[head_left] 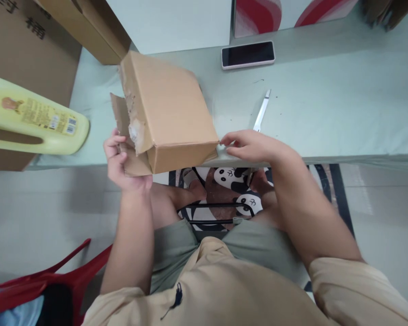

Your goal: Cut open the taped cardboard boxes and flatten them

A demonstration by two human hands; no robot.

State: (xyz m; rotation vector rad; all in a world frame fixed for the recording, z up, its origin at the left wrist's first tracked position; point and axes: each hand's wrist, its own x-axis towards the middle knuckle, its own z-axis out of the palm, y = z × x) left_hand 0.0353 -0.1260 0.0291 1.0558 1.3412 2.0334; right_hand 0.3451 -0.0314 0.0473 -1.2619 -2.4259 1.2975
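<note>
Beige sleeves frame the view; beyond them a small cardboard box is held at the table edge. Its torn flap is gripped by the left hand, its right corner pinched by the right hand. It is judged light, stiff, and best held by the edges.

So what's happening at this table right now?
A seated person holds a small cardboard box at the near edge of a pale green table. The left hand grips its torn flap; the right hand pinches the box's right corner. A blade-like tool, a phone and a yellow jug lie nearby.
</note>
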